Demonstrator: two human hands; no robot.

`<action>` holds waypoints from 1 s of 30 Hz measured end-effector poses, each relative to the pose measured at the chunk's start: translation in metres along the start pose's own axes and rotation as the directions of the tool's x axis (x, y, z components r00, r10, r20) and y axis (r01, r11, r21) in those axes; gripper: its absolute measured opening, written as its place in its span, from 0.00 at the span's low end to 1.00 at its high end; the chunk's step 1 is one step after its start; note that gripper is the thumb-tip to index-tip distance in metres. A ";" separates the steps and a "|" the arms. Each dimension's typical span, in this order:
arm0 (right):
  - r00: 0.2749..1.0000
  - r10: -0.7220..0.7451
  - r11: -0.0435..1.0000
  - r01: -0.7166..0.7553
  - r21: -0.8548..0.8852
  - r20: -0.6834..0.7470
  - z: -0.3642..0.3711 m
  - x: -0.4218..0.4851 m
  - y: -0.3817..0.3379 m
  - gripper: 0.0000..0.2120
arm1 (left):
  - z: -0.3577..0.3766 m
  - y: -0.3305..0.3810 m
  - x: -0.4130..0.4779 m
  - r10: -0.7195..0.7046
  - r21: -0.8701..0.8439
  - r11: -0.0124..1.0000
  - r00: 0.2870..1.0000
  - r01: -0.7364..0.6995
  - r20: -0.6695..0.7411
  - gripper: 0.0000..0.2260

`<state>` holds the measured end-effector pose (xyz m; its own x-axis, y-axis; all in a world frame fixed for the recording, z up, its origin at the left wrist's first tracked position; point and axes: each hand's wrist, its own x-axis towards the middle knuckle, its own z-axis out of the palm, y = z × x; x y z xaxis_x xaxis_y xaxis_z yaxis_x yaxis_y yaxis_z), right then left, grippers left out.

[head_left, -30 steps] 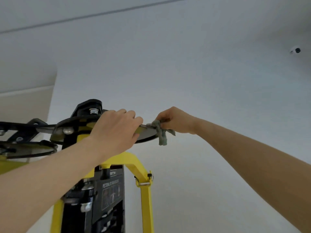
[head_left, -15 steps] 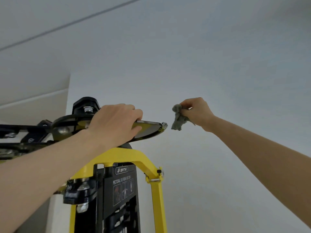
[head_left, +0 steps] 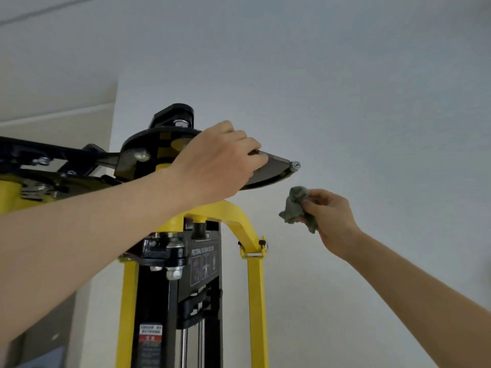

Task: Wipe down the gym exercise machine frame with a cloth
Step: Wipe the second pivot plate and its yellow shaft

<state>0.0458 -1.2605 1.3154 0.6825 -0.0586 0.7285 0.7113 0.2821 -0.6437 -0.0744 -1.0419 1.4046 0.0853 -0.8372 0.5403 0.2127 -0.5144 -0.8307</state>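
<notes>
Right hand grips cloth, clear below plate.

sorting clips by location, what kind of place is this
Probably a gym or fitness room, indoors. The tall yellow frame of an exercise machine stands in front of a plain white wall, and its black label reads "pectoral fly" above small exercise figures.

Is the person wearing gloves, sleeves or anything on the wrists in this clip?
No. The left hand and right hand are ungloved, with no rings showing. The left forearm and right forearm are bare to the frame edge: no sleeve, watch or band in view.
</notes>
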 end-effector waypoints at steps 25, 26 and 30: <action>0.753 0.175 0.983 -0.171 -0.067 0.635 0.016 0.034 0.045 0.16 | 0.021 0.032 -0.025 -0.266 -0.545 0.210 0.584 0.812 0.767 0.06; 0.741 0.177 0.984 -0.134 -0.115 0.648 0.012 0.038 0.047 0.15 | 0.021 0.031 -0.024 -0.271 -0.532 0.166 0.557 0.830 0.785 0.05; 0.785 0.162 0.985 -0.089 -0.151 0.598 0.006 0.045 0.062 0.07 | 0.021 0.030 -0.021 -0.287 -0.477 0.071 0.475 0.876 0.832 0.06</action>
<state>0.1198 -1.2402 1.3097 0.5510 0.5722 0.6075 0.6651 0.1386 -0.7338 -0.0492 -1.0360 1.3711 0.7889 -0.0957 0.6070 -0.3741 -0.8585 0.3507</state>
